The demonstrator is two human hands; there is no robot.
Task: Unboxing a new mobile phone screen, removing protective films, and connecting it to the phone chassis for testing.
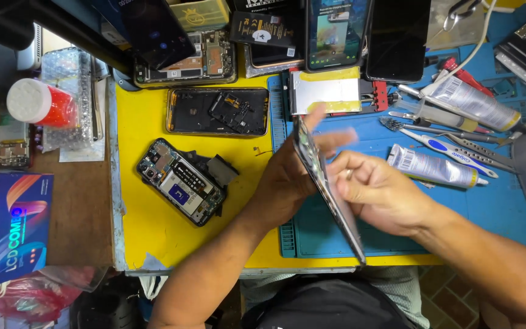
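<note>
A thin dark phone screen panel [330,192] stands on edge between my two hands, over the blue work mat [494,207]. My left hand [290,176] grips it from the left, with blurred fingers reaching over its top. My right hand [375,192] presses against its right face with fingers curled, a ring on one of them. An opened phone body [181,181] with its circuit board showing lies on the yellow surface [147,225] to the left of my hands. A second opened phone frame [217,111] lies just beyond it.
Two glue tubes [433,166] [473,100], a toothbrush [442,145] and tweezers lie on the mat at right. Several phones and a silver battery [326,91] crowd the back edge. A red cup [38,102] and a colourful box [12,222] sit at left.
</note>
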